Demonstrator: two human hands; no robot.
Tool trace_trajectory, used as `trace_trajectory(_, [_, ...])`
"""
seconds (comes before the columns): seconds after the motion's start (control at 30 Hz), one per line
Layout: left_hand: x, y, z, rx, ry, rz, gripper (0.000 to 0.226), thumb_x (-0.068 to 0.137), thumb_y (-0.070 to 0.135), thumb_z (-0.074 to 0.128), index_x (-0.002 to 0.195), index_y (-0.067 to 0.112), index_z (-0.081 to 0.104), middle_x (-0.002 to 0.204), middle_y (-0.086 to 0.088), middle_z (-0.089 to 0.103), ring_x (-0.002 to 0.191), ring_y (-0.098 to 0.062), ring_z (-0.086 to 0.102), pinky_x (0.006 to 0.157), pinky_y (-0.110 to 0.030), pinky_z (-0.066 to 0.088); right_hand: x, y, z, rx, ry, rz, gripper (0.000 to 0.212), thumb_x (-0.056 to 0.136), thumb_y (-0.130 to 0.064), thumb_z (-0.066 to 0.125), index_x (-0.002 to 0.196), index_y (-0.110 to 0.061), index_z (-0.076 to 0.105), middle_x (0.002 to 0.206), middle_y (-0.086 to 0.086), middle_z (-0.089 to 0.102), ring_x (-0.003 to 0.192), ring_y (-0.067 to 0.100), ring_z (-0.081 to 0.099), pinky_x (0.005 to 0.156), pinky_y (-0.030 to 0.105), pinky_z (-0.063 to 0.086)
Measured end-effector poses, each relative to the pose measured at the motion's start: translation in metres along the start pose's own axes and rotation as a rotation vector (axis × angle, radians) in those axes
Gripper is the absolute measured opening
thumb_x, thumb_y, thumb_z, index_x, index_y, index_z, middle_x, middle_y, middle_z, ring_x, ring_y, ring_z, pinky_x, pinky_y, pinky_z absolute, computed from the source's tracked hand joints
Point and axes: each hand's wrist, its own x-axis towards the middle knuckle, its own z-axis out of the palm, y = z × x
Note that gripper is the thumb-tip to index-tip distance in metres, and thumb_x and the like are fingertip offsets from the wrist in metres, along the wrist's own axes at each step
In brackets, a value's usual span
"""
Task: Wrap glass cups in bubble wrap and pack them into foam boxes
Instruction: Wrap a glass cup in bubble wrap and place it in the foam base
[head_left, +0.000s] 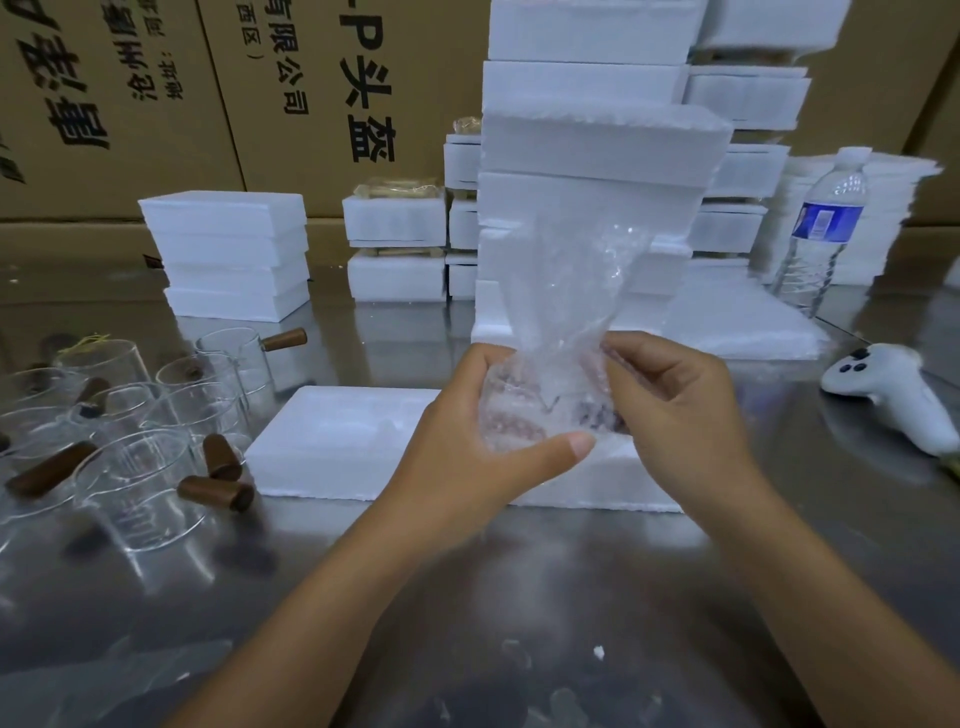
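Presently, left hand (462, 421) and right hand (680, 415) clasp, fingers curled, a clear glass cup (540, 415) inside a transparent bubble-wrap sleeve (571, 280), over the white foam box's (332, 441) 3 o'clock end. Hazard: the loose, slippery wrap could let the glass slide out onto the steel desk (467, 597).

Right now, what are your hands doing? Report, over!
Left hand and right hand grip bubble-wrapped glass cup, wrap top loose. Open foam box waits beneath. Nothing in the way.

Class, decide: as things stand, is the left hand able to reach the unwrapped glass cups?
Probably not yet: the left hand grips the bubble-wrapped cup, as does the right hand; nothing blocks the way to the glass cups.
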Motion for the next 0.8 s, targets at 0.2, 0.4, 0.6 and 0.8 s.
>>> trace_trajectory(0.2, [-0.003, 0.005, 0.003, 0.038, -0.025, 0.099, 0.077, 0.069, 0.04, 0.078, 0.116, 0.064, 0.023, 0.108, 0.049, 0.046, 0.101, 0.018, 0.054, 0.069, -0.002, 0.045, -0.004, 0.0, 0.0, -0.226, -0.193, -0.022, 0.029, 0.083, -0.02, 0.04, 0.08, -0.024, 0.069, 0.092, -0.009, 0.056, 0.087, 0.003, 0.054, 0.074, 0.018, 0.043])
trace_trajectory(0.4, [-0.002, 0.003, 0.006, 0.119, -0.013, 0.1, 0.045, 0.073, 0.046, 0.071, 0.106, 0.054, 0.044, 0.107, 0.027, 0.057, 0.098, 0.005, 0.059, 0.074, -0.008, 0.047, -0.006, 0.003, 0.004, -0.21, -0.076, -0.083, 0.03, 0.086, -0.019, 0.042, 0.081, -0.035, 0.067, 0.092, -0.008, 0.064, 0.088, 0.002, 0.058, 0.075, 0.019, 0.048])
trace_trajectory(0.6, [0.0, 0.001, 0.001, 0.088, 0.064, 0.073, 0.04, 0.068, 0.049, 0.075, 0.099, 0.039, 0.053, 0.098, 0.012, 0.064, 0.086, -0.007, 0.065, 0.067, -0.02, 0.054, -0.011, -0.001, 0.003, -0.3, -0.061, -0.228, 0.017, 0.081, -0.05, 0.046, 0.091, -0.037, 0.052, 0.089, -0.023, 0.06, 0.09, -0.003, 0.057, 0.073, 0.009, 0.042])
trace_trajectory(0.8, [-0.002, -0.002, 0.003, 0.245, 0.021, 0.1, 0.051, 0.067, 0.05, 0.077, 0.105, 0.045, 0.043, 0.107, 0.018, 0.057, 0.091, -0.001, 0.063, 0.069, -0.02, 0.056, -0.009, -0.001, 0.006, -0.239, 0.041, -0.131, 0.014, 0.074, -0.047, 0.062, 0.078, -0.035, 0.056, 0.081, -0.013, 0.066, 0.081, -0.001, 0.061, 0.078, 0.01, 0.044])
